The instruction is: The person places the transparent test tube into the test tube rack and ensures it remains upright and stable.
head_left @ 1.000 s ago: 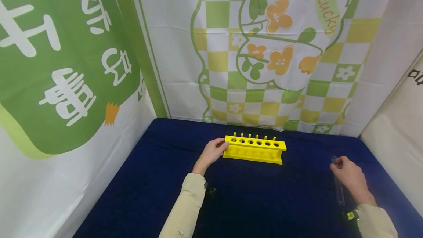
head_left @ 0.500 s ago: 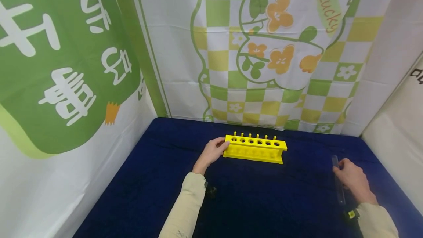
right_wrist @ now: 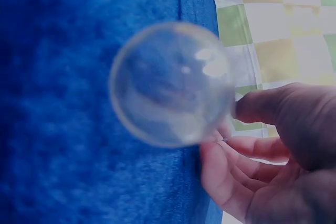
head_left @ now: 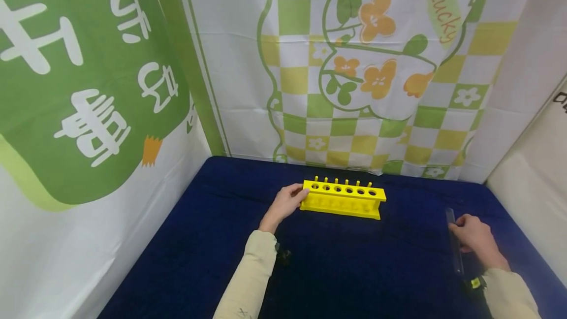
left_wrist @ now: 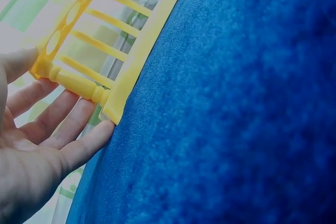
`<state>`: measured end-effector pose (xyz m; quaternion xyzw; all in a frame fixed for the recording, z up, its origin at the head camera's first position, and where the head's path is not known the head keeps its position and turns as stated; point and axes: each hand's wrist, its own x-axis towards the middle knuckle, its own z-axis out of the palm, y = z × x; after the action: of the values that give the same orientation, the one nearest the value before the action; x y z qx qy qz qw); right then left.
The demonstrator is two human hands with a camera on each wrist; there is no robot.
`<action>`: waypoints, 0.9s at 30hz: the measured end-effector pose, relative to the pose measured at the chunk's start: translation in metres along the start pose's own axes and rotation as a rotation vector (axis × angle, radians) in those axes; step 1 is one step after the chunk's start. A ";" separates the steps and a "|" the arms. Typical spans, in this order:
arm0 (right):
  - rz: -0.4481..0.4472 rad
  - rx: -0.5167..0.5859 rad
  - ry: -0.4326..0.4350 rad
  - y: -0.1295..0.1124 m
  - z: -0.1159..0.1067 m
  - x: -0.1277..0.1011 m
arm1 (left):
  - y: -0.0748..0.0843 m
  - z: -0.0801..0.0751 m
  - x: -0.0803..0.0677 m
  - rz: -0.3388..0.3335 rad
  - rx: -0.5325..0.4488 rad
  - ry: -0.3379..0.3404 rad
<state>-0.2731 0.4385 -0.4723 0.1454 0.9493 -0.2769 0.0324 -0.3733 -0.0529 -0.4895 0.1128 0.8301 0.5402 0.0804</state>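
Nearest the camera, two cream sleeves reach forward over a tabletop (head_left: 354, 279) covered in dark blue cloth. On the right side, close to the front edge, the right hand (head_left: 476, 240) has its grip closed around a clear glass tube (head_left: 454, 240). The tube lies lengthwise along the inner side of the hand, one end poking out past the fingertips toward the far wall. In the right wrist view the rounded end of the tube (right_wrist: 170, 83) fills the middle, blurred, with the thumb and curled fingers (right_wrist: 247, 166) wrapped beside it.

Further back, near the middle of the tabletop, the left hand (head_left: 285, 203) rests against the left end of a yellow rack (head_left: 343, 198). Its grip is released: the left wrist view shows straight, relaxed fingers (left_wrist: 68, 124) laid against the end post and base of the rack (left_wrist: 113, 40), touching but not wrapped around it. The rack stands upright with a row of six round holes along its top. It is well apart from the tube.

Behind the tabletop hangs a backdrop (head_left: 376, 63) printed with green and yellow checks and orange flowers, and a green banner (head_left: 79, 78) covers the left wall.
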 end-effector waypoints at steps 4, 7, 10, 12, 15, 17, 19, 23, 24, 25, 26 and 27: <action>-0.005 0.015 -0.031 -0.002 -0.003 0.002 | -0.001 -0.001 -0.001 -0.001 -0.007 0.000; 0.000 0.034 -0.064 -0.002 -0.004 0.002 | -0.001 -0.001 -0.001 -0.004 -0.013 -0.004; 0.013 0.050 -0.082 -0.001 -0.004 0.003 | -0.001 -0.001 -0.001 -0.005 -0.015 -0.005; 0.023 0.059 -0.085 -0.001 -0.003 0.004 | -0.001 -0.001 -0.001 -0.006 -0.015 -0.003; 0.034 0.075 -0.082 0.000 -0.002 0.004 | 0.000 -0.001 0.000 -0.009 -0.010 -0.002; 0.038 0.082 -0.080 0.000 -0.002 0.005 | 0.001 0.000 0.000 -0.013 -0.006 -0.001; 0.039 0.090 -0.077 0.000 -0.002 0.004 | 0.001 0.000 0.000 -0.019 -0.003 0.000; 0.034 0.099 -0.065 0.000 -0.002 0.003 | 0.001 0.000 0.000 -0.025 0.000 0.003; 0.032 0.102 -0.062 0.000 -0.003 0.003 | 0.001 0.000 -0.001 -0.026 0.000 0.004; 0.028 0.103 -0.060 0.000 -0.003 0.003 | 0.001 0.000 -0.001 -0.025 -0.001 0.005; 0.025 0.104 -0.057 0.000 -0.003 0.002 | 0.001 0.000 -0.001 -0.026 0.000 0.005; 0.021 0.107 -0.053 0.000 -0.004 0.002 | 0.001 0.000 -0.001 -0.026 0.002 0.007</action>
<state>-0.2749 0.4410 -0.4694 0.1496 0.9302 -0.3309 0.0528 -0.3722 -0.0530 -0.4884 0.1002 0.8324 0.5385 0.0846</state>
